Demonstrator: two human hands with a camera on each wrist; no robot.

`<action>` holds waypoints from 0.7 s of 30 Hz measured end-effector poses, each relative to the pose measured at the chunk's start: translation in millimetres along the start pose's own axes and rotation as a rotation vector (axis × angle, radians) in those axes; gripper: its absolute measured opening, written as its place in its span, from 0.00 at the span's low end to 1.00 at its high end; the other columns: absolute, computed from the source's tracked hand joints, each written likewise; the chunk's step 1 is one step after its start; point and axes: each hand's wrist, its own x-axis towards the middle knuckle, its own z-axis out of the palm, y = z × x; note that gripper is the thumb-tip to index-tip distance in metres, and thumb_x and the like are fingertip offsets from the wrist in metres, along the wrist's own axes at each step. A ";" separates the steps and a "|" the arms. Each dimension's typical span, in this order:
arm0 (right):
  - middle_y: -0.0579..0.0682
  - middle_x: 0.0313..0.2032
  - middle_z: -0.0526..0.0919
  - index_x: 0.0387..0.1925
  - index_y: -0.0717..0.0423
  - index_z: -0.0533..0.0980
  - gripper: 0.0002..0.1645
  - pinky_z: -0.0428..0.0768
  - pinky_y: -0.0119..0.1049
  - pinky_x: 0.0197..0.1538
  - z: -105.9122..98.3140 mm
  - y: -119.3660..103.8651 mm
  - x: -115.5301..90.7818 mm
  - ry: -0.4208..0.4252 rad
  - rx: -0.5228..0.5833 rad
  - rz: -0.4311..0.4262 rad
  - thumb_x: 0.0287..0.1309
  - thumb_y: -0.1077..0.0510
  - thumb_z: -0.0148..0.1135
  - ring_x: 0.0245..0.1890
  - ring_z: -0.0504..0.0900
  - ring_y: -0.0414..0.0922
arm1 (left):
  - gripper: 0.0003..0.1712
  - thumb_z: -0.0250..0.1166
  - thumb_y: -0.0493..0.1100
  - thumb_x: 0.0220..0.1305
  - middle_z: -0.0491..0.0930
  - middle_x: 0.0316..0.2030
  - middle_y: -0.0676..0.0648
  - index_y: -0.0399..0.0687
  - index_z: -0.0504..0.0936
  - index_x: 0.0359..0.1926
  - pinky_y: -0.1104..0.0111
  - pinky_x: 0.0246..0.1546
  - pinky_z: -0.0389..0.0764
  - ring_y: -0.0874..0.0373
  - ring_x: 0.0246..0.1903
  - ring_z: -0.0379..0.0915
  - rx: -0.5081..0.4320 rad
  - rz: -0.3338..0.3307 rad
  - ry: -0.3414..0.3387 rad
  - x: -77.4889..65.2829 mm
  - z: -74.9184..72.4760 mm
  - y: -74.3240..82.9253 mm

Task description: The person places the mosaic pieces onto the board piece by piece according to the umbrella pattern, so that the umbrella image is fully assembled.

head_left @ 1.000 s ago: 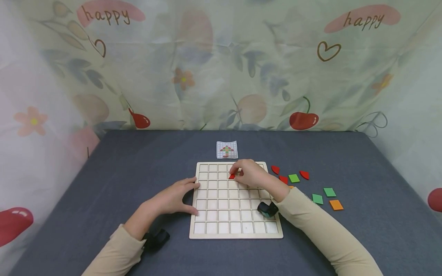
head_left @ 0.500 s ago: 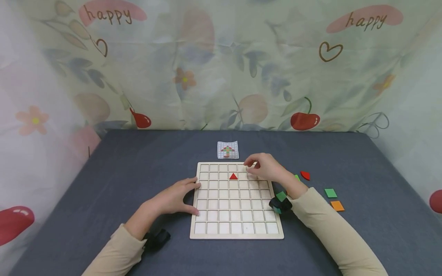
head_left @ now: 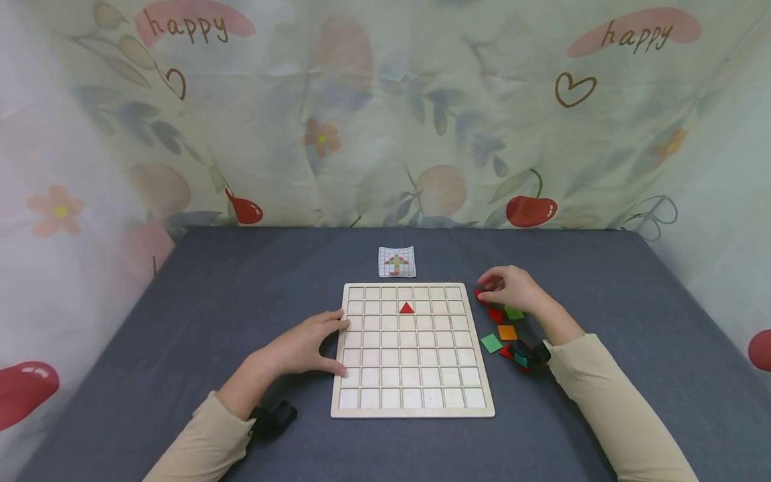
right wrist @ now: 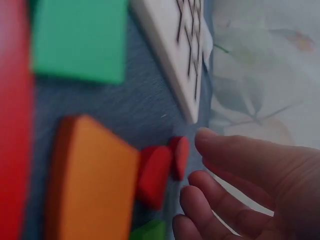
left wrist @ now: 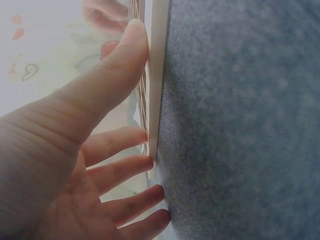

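Observation:
My left hand (head_left: 307,343) rests with its fingers and thumb spread along the left edge of a wooden grid board (head_left: 412,410). In the left wrist view the thumb and fingertips touch the board's rim. One red triangle (head_left: 406,308) lies in a cell of the second row from the top. Right of the board, my right hand (head_left: 517,289) hovers at a red curved-edged piece (head_left: 479,296), thumb and fingers apart. The right wrist view has this red piece (right wrist: 180,157) just beyond the fingertips, with no piece held.
Beside the board's right edge lie another red piece (head_left: 496,315), a light green square (head_left: 514,312), an orange square (head_left: 507,333) and a green square (head_left: 491,343). Red pieces lie partly under the right wrist camera (head_left: 530,353). A patterned card (head_left: 397,262) lies behind the board.
My right hand has let go of the red triangle, leaving it in its cell, and has moved right off the board to the loose pieces. The left hand stays put.

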 end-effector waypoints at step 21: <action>0.56 0.32 0.78 0.39 0.65 0.77 0.14 0.73 0.33 0.36 7.5 -3.1 1.6 -0.004 -0.061 0.010 0.53 0.60 0.66 0.29 0.73 0.44 | 0.50 0.73 0.58 0.45 0.56 0.70 0.38 0.40 0.65 0.66 0.50 0.64 0.62 0.41 0.69 0.53 0.004 0.006 0.002 -0.3 -1.0 -1.2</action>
